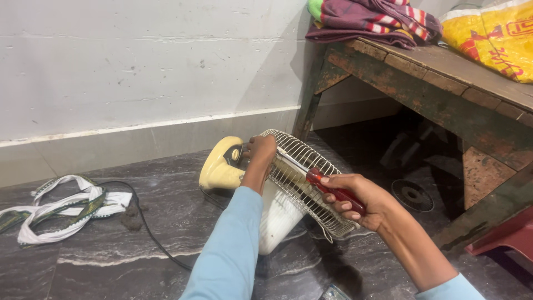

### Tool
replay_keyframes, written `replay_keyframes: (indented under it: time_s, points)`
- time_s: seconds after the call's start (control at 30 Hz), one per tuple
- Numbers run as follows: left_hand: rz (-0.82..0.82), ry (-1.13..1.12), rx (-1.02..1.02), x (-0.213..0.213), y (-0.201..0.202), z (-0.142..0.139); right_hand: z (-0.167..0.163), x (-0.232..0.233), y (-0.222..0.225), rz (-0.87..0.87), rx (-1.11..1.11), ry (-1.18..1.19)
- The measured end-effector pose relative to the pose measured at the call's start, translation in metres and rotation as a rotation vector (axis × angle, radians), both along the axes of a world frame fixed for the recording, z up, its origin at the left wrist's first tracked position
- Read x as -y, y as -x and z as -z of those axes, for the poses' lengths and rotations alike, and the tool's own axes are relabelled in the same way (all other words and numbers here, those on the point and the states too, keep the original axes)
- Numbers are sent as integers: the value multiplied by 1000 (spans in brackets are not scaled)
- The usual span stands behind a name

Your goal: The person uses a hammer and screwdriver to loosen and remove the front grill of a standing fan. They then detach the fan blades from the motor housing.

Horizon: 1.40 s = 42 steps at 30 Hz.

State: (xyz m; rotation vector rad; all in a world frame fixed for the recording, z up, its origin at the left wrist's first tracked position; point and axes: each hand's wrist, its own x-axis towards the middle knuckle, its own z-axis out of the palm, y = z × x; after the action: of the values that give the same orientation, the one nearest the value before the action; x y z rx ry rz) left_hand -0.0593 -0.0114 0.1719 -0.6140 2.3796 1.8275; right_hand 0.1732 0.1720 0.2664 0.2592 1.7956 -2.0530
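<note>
A small electric fan lies on the dark stone floor, with a cream-yellow motor housing [220, 166], a white base [276, 215] and a round wire guard [304, 178]. My left hand [259, 153] grips the guard's rear edge beside the housing, fingers closed over the wires. My right hand [361, 201] holds a screwdriver with a red handle [336, 191]; its shaft points up-left across the guard's wires. Light blue sleeves cover both my forearms.
A worn wooden bench [444, 78] stands at the right, bearing folded cloths [372, 19] and a yellow sack [494, 36]. A white-and-green strap [61, 208] and a black cable [147, 228] lie on the floor at left. A dark round disc [412, 195] sits under the bench.
</note>
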Motion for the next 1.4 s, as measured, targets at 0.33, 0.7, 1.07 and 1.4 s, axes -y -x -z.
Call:
replay_keyframes:
  time_s: [0.33, 0.7, 1.07, 1.4]
  points:
    - [15, 62, -51, 5, -33, -7, -6, 9, -11, -6, -45, -159]
    - [53, 112, -13, 7, -40, -10, -13, 16, -14, -48, -133, -384]
    - [44, 44, -66, 10, -45, -6, -23, 31, -23, -124, -283, -770]
    - [50, 92, -71, -4, -35, -2, -34, 30, -31, -107, -515, -1162]
